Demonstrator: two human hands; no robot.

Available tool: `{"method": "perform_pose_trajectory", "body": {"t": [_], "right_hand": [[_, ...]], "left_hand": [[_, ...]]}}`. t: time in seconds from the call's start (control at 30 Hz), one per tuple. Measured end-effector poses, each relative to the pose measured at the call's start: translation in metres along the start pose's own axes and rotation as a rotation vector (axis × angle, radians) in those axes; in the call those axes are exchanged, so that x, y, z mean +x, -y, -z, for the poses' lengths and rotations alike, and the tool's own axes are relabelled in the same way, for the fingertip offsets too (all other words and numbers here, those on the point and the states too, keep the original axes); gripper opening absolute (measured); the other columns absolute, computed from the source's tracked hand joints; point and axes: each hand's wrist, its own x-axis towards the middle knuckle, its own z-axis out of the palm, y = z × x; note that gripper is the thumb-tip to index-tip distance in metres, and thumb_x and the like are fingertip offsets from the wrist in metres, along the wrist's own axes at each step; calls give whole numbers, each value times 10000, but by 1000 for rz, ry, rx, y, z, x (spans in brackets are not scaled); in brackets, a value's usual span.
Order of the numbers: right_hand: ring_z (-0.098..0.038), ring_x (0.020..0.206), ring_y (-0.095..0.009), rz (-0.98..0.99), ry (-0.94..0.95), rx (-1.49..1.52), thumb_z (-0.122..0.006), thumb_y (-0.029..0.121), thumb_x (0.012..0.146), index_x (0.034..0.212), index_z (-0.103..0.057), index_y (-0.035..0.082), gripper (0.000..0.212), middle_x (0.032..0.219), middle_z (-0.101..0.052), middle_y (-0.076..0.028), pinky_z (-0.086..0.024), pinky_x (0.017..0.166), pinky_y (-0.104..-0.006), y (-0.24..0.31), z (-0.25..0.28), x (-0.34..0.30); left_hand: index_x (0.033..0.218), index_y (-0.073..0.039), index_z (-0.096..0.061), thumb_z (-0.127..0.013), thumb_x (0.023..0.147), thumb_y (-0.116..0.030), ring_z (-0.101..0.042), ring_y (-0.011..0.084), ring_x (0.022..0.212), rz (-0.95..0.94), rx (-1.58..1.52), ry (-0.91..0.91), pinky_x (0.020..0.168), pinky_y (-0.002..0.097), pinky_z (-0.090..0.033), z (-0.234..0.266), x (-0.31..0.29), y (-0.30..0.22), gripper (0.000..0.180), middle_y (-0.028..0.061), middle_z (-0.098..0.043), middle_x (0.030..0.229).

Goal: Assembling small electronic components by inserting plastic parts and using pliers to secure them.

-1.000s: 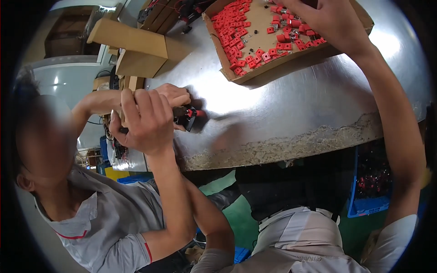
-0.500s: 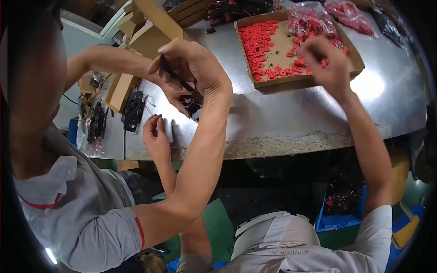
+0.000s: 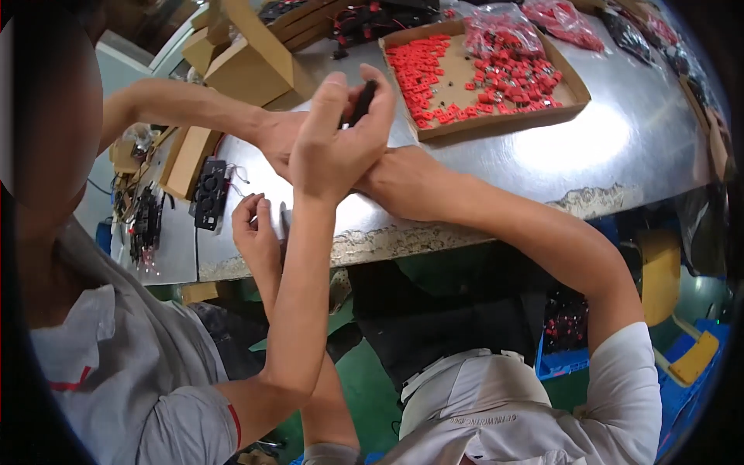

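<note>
We've got the metal table [image 3: 496,167], a cardboard tray [image 3: 459,68] at its far side; our right hand [image 3: 407,182] reaches left, fingers hidden, grip we can't tell; our left hand [image 3: 260,232] curls, contents unclear, right of the black fan unit [image 3: 209,194]; red parts [image 3: 515,76] lie in the tray.

Beyond the right hand [image 3: 403,182], the plastic connectors [image 3: 417,71] are red, their cardboard tray [image 3: 508,116] tan. Left of the left hand [image 3: 257,230], the fan module [image 3: 209,194] is black; below and left of it, the co-worker's shirt [image 3: 174,418] is grey with red sleeve trim [image 3: 235,426]. Right of the right hand, the silver tabletop [image 3: 659,155] has a mottled grey-and-tan edge [image 3: 593,201].
</note>
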Motion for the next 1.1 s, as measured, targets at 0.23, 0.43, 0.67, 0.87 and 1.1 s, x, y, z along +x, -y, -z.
{"method": "perform_pose_trajectory", "body": {"t": [0.23,0.43,0.67,0.87,1.1], "right_hand": [[-691,884,-320,-79,-77,1,-537,70,881,1130,-684,110,293,891,-702,-124,-557,679,-450,3,-4,-8],[-695,878,-336,-146,-59,110,-551,61,864,1110,-680,107,281,957,-710,-135,-556,736,-468,9,-4,-3],[-696,849,-348,-136,-140,94,-566,85,862,1103,-669,108,262,926,-697,-130,-555,746,-460,17,-11,0],[-664,900,-342,-284,85,149,-600,109,867,1032,-664,53,186,926,-663,-137,-530,763,-463,15,46,-55],[-630,856,-353,-347,-279,214,-624,53,876,1012,-646,19,142,874,-631,-141,-508,738,-443,7,51,-139]], "left_hand": [[1257,-63,-503,-652,931,-240,-512,67,1012,-237,-524,471,832,208,-438,0,29,48,400,27,-522,1066],[1025,-43,-554,-612,919,-241,-436,71,832,-517,-25,241,691,238,-378,-35,19,64,231,3,-446,940],[828,-84,-516,-578,857,-306,-432,106,799,-801,710,-139,736,267,-390,-27,-6,64,232,-16,-372,805],[748,-82,-534,-607,717,-155,-403,167,725,-819,-379,178,692,291,-364,-53,6,102,108,4,-377,765],[749,-85,-561,-614,715,-163,-399,159,712,-629,-805,492,685,267,-368,-59,0,116,100,8,-396,766]]}}
